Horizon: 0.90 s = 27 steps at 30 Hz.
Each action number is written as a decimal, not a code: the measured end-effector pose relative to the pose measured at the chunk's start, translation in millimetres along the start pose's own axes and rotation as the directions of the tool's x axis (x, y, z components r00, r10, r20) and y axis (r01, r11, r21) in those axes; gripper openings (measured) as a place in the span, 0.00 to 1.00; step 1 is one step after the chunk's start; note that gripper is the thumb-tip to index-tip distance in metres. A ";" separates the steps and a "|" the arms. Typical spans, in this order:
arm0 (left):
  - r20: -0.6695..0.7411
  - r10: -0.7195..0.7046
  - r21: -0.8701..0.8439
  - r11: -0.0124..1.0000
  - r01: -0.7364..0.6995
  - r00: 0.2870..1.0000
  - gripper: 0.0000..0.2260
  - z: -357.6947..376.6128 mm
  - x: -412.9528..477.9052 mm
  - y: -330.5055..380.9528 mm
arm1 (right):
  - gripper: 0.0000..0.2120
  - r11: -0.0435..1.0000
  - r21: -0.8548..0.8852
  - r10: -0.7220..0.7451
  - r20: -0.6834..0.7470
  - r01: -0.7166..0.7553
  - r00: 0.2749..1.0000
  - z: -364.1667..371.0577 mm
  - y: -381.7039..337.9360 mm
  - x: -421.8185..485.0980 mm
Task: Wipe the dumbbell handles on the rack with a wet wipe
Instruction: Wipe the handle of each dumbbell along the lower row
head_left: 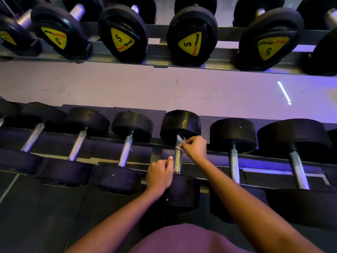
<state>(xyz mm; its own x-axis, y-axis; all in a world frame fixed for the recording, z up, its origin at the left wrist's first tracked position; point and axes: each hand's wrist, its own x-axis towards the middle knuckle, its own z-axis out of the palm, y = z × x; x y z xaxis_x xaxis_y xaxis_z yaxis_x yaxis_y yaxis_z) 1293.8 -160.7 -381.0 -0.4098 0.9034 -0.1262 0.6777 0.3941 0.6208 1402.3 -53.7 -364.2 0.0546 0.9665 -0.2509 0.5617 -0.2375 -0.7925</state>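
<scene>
A row of black dumbbells with silver knurled handles lies on the lower rack (255, 169). My right hand (195, 147) pinches a white wet wipe (179, 143) against the upper end of the middle dumbbell's handle (177, 162), just below its far head (180, 125). My left hand (160, 175) grips the near head (184, 192) of that dumbbell, thumb beside the handle's lower end. The wipe is partly hidden by my fingers.
Neighbouring handles lie on both sides: one to the left (125, 151), one to the right (234, 166). An upper rack (160, 57) holds black dumbbells with yellow "5" labels (189, 43). A pale wall shows between the racks. Dark floor lies at the lower left.
</scene>
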 end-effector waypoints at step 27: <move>0.013 0.006 -0.011 1.000 -0.006 1.000 0.22 -7.0 -4.5 8.2 | 0.10 0.978 -0.148 -0.095 0.297 0.144 0.950 -3.7 37.1 -33.5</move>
<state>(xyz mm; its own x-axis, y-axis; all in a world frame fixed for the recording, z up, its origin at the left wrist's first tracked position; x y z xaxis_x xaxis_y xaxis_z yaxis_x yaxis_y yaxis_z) 1296.9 -162.7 -369.9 -0.3977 0.9080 -0.1319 0.6737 0.3866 0.6298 1424.4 -94.5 -383.1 -0.2464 0.9120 -0.3280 0.6796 -0.0787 -0.7293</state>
